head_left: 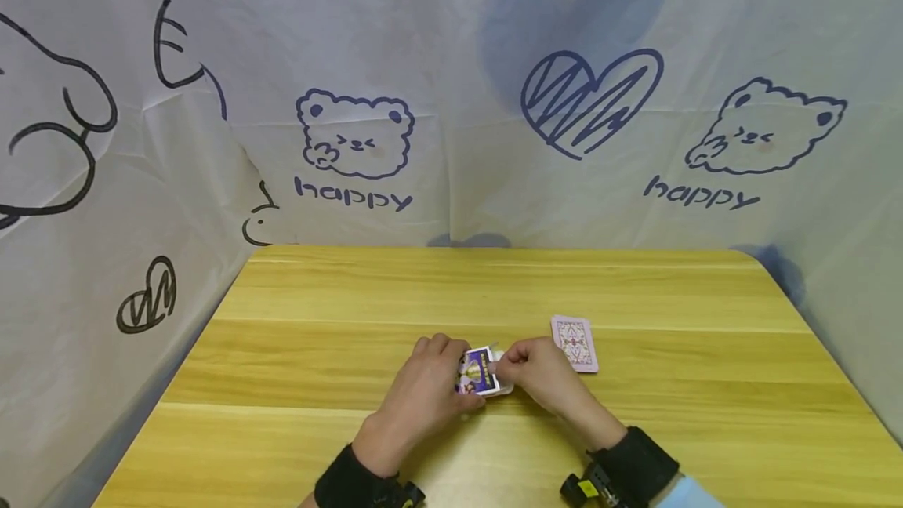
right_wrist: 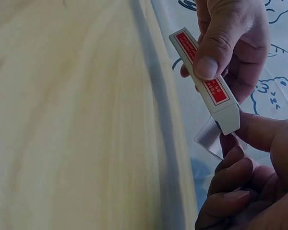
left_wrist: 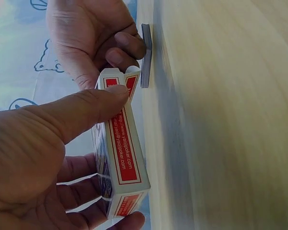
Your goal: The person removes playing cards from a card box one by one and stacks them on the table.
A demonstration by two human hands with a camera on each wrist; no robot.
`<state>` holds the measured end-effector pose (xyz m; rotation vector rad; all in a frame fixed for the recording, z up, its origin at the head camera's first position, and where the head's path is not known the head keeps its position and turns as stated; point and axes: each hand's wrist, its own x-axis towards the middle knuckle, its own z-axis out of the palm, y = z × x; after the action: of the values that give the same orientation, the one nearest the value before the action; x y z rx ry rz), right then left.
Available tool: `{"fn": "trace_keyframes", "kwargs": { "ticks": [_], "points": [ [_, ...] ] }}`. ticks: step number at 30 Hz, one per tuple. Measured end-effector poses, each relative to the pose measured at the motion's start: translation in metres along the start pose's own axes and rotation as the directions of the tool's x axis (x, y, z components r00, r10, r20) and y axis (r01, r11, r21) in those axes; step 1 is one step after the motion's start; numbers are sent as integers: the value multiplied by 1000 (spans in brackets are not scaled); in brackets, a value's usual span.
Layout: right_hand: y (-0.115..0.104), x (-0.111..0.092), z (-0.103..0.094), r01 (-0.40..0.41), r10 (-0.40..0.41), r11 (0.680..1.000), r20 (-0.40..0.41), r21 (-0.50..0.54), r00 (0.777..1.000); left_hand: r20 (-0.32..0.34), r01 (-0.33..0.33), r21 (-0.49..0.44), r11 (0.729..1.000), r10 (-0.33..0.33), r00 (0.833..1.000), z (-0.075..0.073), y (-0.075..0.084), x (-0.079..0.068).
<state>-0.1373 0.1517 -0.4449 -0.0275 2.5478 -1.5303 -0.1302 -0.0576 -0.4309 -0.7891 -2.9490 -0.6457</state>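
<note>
A small playing card box (head_left: 478, 372) with a purple picture face and red-and-white sides is gripped by my left hand (head_left: 430, 382). In the left wrist view the left thumb (left_wrist: 93, 106) presses along the printed side, while the other fingers wrap behind. The box's end toward the right has its white flaps (right_wrist: 228, 120) folded out. My right hand (head_left: 546, 375) pinches at that end with thumb and forefinger; I cannot tell whether it holds the box's edge or cards inside. Beyond the right hand, a deck of cards (head_left: 574, 343) with pink patterned backs lies on the table.
The wooden table (head_left: 339, 288) has light yellow grain and rounded far corners. White cloth (head_left: 451, 14) with drawn hearts and bear faces hangs behind it and along both sides. Each wrist wears a black band (head_left: 353, 480) with a small camera.
</note>
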Motion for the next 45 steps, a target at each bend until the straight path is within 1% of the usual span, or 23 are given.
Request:
{"fn": "trace_keyframes", "kwargs": {
  "ticks": [5, 10, 12, 15, 19, 23, 26, 29, 35, 37, 40, 45],
  "points": [
    [1, 0, 1, -4, 4, 1000, 3, -1, 1000, -4, -14, 11, 1000, 14, 1000, -1, 0, 0],
    [1, 0, 0, -33, 31, 997, 29, 72, 999, -6, -22, 24, 999, 22, 1000, -1, 0, 0],
    [2, 0, -1, -49, 44, 992, 48, 113, 998, 2, -16, 20, 1000, 16, 1000, -1, 1, 0],
    [2, 1, -3, -57, 48, 988, 65, 141, 997, 17, 2, 10, 1000, -2, 1000, -2, 1, 0],
    [0, 0, -6, -61, 57, 990, 34, 130, 998, 23, 33, 5, 999, -34, 999, -3, 0, 0],
    [-2, 0, -7, -69, 71, 992, -21, 105, 997, 13, 61, 10, 998, -61, 998, -4, 0, 0],
    [-2, 2, -7, -84, 89, 991, -47, 104, 995, 6, 73, 9, 997, -73, 997, -5, -1, 1],
    [-2, 3, -8, -98, 105, 989, -52, 113, 993, -3, 91, 1, 996, -91, 996, -7, -2, 1],
    [-1, 4, -8, -97, 102, 987, -31, 126, 994, -48, 148, 11, 989, -147, 988, -8, -6, 2],
    [-1, 3, -8, -102, 107, 984, -28, 143, 994, -53, 155, 13, 988, -154, 987, -9, -7, 2],
    [-2, 3, -7, -111, 121, 977, -44, 184, 992, -52, 155, 0, 988, -155, 987, -9, -7, 2],
    [-4, 3, -7, -137, 165, 946, -74, 294, 983, -56, 157, -9, 988, -157, 986, -8, -5, 2]
  ]
}}
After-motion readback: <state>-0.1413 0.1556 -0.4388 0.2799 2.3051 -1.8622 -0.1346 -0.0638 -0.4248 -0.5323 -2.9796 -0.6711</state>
